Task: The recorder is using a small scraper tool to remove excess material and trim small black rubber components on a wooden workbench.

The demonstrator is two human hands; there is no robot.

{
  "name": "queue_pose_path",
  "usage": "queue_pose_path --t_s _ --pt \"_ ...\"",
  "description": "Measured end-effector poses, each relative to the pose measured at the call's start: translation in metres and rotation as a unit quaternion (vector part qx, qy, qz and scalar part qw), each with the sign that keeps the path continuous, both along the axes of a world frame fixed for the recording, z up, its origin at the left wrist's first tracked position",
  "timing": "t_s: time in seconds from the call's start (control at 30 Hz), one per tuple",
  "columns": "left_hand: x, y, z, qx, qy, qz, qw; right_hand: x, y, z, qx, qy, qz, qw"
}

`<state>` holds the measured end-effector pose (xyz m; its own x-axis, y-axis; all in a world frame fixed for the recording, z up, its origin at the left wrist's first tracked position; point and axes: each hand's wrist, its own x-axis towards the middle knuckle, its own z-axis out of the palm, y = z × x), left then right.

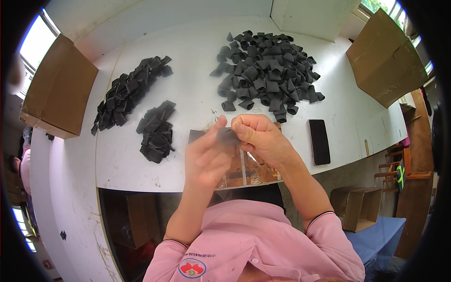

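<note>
Between my hands, above the table's front edge, is a small dark grey fabric-like piece (227, 137). My right hand (264, 139) pinches its right side between thumb and curled fingers. My left hand (207, 157) is at its left side, thumb raised and fingers smeared by motion, so its hold is unclear. Below both hands lies a worn wooden board (268, 175) with shiny clear tape. Another flat dark piece (195, 135) shows partly behind my left hand. Beyond my right hand spreads a large heap of short dark tubes (277, 66). Left of my hands sits a small pile of flat dark pieces (157, 134).
A longer pile of flat dark pieces (127, 94) lies farther left on the white table (188, 80). A black phone (319, 142) rests at the right. Cardboard boxes stand at the left (61, 89) and right (387, 58). An open carton (355, 207) sits below, right.
</note>
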<state>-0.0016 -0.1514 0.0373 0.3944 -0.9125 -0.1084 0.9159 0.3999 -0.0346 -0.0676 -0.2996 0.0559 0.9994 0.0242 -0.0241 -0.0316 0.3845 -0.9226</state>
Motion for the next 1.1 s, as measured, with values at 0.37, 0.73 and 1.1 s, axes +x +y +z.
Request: queue_pose_path --t_s 0.37,0.73,1.1 --pt "-0.032 -0.007 0.018 0.385 -0.463 0.260 0.755 -0.001 -0.008 -0.005 -0.158 -0.024 -0.036 0.986" --pt "-0.022 -0.014 0.021 0.285 -0.652 0.346 0.612 -0.024 0.016 0.013 -0.528 -0.268 -0.284 0.754" --pt "-0.042 -0.027 0.027 0.276 -0.365 0.380 0.804 -0.015 0.023 -0.012 -0.530 -0.304 -0.356 0.707"
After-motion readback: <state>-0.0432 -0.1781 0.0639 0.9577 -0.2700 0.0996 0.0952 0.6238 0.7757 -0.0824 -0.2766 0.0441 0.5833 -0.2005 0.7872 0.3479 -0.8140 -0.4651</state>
